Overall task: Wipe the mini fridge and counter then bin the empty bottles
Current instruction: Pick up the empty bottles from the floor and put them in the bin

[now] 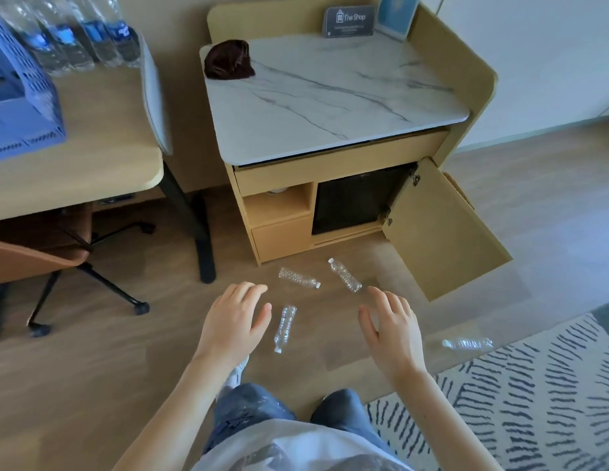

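Neither grip holds anything: the left hand [233, 321] and right hand [391, 329] hover palm-down with fingers spread, above the wood floor [109, 368] in front of the cabinet [282, 229]. Between the two hands lies one empty plastic bottle [284, 328]. Two more empty bottles [299, 278] [345, 275] lie nearer the cabinet, just short of its base, and a fourth bottle [468, 344] lies farther from it, off to the right at the edge of the patterned rug [534, 402].

The cabinet door [442, 232] hangs open, showing the dark front of the mini fridge [350, 202] inside. On the cabinet's marble tabletop [330, 96] a dark brown cloth [229, 59] sits bunched at the back left corner, let go.

By the look of it, the wiping may be over or paused; the frame cannot settle which. The binning is plainly left: all four bottles are on the floor, and no bin is in view.
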Demonstrator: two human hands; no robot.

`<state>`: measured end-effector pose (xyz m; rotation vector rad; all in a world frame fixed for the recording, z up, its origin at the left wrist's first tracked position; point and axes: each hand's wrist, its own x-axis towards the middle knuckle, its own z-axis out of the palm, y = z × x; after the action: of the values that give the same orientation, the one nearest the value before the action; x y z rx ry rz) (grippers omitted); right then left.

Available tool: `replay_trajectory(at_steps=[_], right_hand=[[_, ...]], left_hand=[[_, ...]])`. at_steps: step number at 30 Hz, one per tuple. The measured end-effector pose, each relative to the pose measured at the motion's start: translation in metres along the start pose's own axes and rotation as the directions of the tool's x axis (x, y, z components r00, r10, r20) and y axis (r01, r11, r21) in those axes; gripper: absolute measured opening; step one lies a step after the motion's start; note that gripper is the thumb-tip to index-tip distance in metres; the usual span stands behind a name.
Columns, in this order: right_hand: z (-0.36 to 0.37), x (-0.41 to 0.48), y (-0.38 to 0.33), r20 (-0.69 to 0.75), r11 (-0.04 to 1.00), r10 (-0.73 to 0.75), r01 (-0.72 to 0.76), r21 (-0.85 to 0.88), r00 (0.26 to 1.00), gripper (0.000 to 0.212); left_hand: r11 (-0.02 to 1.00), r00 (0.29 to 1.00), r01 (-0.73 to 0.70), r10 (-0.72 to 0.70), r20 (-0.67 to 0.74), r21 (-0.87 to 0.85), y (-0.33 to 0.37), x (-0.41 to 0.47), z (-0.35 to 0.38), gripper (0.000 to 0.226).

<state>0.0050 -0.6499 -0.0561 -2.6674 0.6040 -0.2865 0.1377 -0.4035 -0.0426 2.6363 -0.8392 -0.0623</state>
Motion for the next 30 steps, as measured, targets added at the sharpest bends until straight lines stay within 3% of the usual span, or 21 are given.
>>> replay_trajectory(at_steps=[5,13,22,30], right_hand=[[0.034,0.011,-0.051,-0.115,0.988,0.155,-0.157,-0.003,0.981,0.044],[0.093,0.008,-0.171,-0.207,0.926,0.375,-0.377,0.032,0.903,0.042],[0.121,-0.063,-0.229,-0.273,0.839,0.526,-0.544,0.011,0.805,0.037],[0.143,-0.101,-0.231,-0.251,0.797,0.59,-0.603,0.03,0.768,0.045]], left_hand=[[0.977,0.972,-0.213,0.213,0.099,-0.011,-0.055,0.05,-0.011,0.043],[0.871,0.854,-0.489,0.487,0.183,-0.032,-0.149,0.109,-0.054,0.043],[0.762,0.731,-0.637,0.645,0.222,-0.116,-0.178,0.092,-0.049,0.042],[0.744,0.702,-0.647,0.666,0.251,-0.165,-0.19,0.06,-0.018,0.037]])
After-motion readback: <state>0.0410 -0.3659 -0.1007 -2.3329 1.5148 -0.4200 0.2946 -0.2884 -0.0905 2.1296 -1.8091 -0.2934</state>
